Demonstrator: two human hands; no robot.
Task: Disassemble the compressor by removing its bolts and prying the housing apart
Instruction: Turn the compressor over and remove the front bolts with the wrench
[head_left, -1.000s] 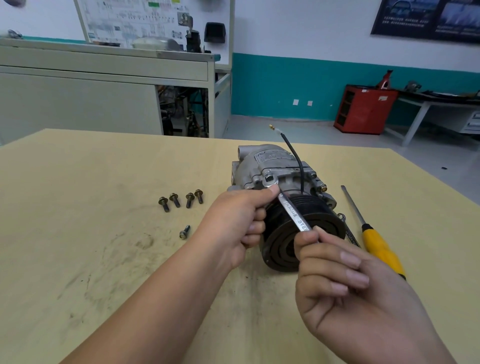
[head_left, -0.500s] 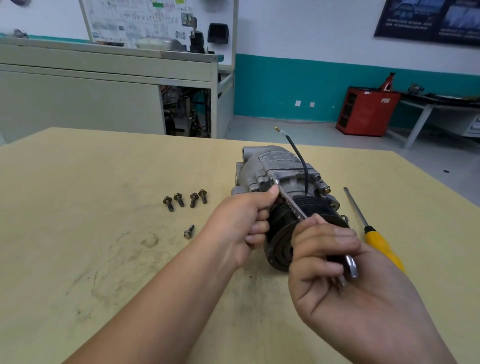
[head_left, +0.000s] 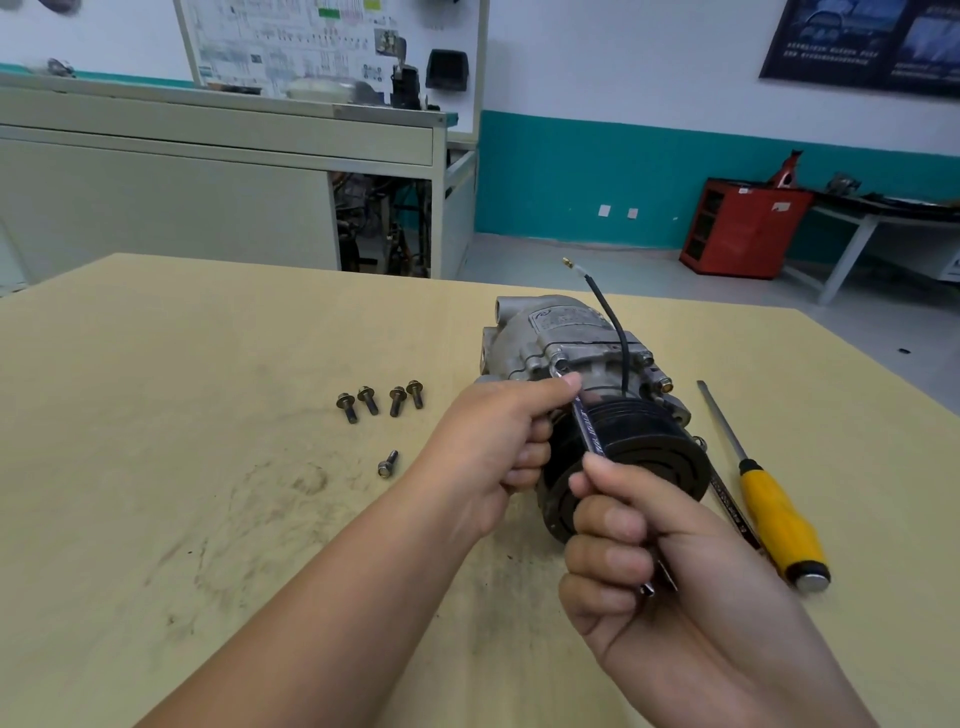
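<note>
Two hands on one wrench (head_left: 587, 426). The right hand (head_left: 639, 561) is closed round the lower shaft, and the tail end pokes out below its fingers. The left hand (head_left: 488, 452) has its fingers curled, with the thumb tip pinching the shaft just below the head. The wrench head sits on a bolt at the top left of the compressor (head_left: 545, 332) flange, and the shaft slants down across the black pulley (head_left: 649, 447).

The compressor lies on its side on the bench (head_left: 156, 415), right of centre, pulley end toward the person. Its rear end is near the far bench edge. A black wire (head_left: 618, 332) stands up from the housing, its brass terminal above the far edge line.

Four bolts (head_left: 397, 401) lie in a short row left of the compressor, well apart from it and heads away from the person. A fifth, smaller bolt (head_left: 388, 463) lies alone just nearer than the row.

A yellow-handled screwdriver (head_left: 779, 525) lies right of the pulley, tip pointing away, between the compressor and the right bench edge. A flat steel tool (head_left: 733, 512) lies between the pulley and the screwdriver, partly hidden by the right hand; its type is unclear.

Left of the bolts the bench runs on wide, scuffed and stained. The right edge slants close past the screwdriver, with floor beyond it. A grey cabinet (head_left: 156, 208) stands behind the far edge and a red cabinet (head_left: 743, 228) by the back wall.
</note>
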